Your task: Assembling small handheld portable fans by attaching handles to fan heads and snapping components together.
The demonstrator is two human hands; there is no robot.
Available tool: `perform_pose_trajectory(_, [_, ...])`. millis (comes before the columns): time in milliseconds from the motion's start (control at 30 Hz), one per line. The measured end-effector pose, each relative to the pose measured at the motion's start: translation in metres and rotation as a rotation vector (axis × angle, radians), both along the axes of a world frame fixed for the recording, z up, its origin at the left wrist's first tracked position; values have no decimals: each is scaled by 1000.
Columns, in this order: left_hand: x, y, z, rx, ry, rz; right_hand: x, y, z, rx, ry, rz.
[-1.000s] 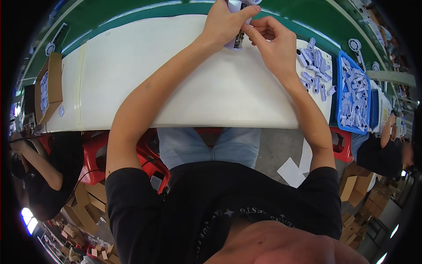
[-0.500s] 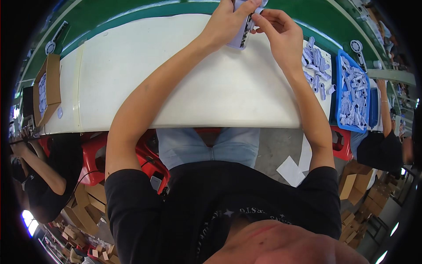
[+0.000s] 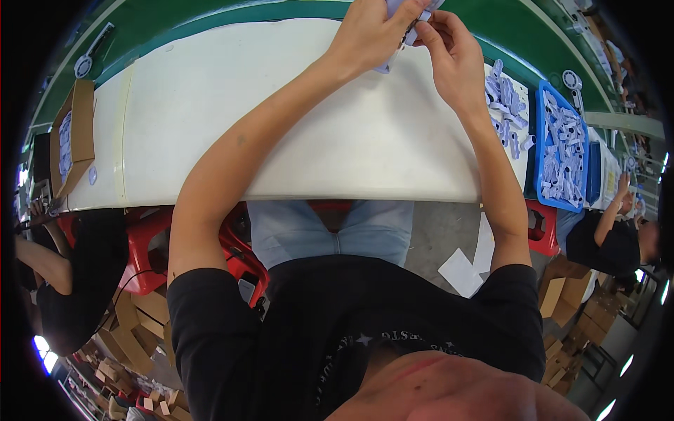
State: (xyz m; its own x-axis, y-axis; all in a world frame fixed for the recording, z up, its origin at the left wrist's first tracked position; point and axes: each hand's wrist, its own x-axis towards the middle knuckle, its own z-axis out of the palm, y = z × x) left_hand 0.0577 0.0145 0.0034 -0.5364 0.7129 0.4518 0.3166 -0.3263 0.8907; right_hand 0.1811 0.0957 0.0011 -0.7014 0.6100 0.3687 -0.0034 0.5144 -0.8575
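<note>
At the far edge of the table, my left hand (image 3: pixel 366 36) is wrapped round a pale lavender plastic casing (image 3: pixel 384 68) with a dark strip along its side. My right hand (image 3: pixel 453 52) is closed against the casing's right side, thumb and fingers pinching a small pale plastic part (image 3: pixel 413 35) there. The casing's upper end runs to the picture's edge, and my fingers cover much of it. Beside my right forearm lies a heap of similar pale plastic parts (image 3: pixel 503 95).
A blue crate (image 3: pixel 539 151) of pale parts stands at the right of the white table (image 3: pixel 232 91). An open cardboard box (image 3: pixel 83 133) sits at the left end. Handheld fans (image 3: pixel 84 67) lie on either side. Co-workers sit left and right.
Both my hands have shifted slightly up and the casing has tilted, so less of its lower end shows. At the right, the co-worker's arm has moved.
</note>
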Motion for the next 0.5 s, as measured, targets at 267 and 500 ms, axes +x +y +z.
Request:
perform_pose_trajectory(267, [-14,1,-7,-101,44,58,2,-9,-4,91,-179,15])
perform_pose_trajectory(500, [-23,10,-11,-29,21,123,-7,-13,-1,-99,-13,7])
